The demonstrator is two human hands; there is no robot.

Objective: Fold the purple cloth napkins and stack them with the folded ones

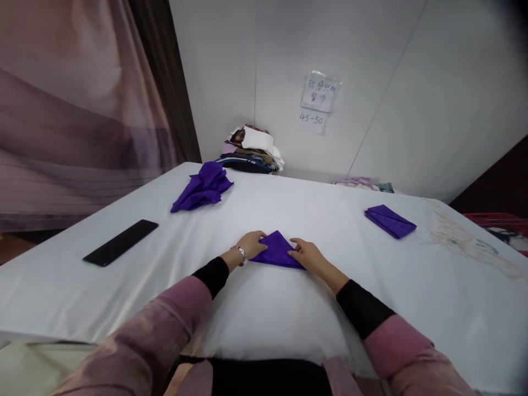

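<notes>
A purple cloth napkin [277, 250], folded into a triangle with its point facing away from me, lies flat on the white-covered table. My left hand [251, 245], with a silver bracelet at the wrist, grips its left side between thumb and fingers. At the opposite side my right hand [308, 255] pinches the right edge, thumb low and fingers curled above. Further off to the left rests a crumpled pile of purple cloth [202, 188]. Over on the right sits another purple napkin [390, 221], folded into a compact flat shape.
White cloth covers the table [289, 319]. A flat black slab-like object [121, 243] lies at the left. Stacked clothes [249, 148] stand against the wall at the back, below and left of a handwritten sign [319, 92]. Pale strands [462, 236] lie near the right edge.
</notes>
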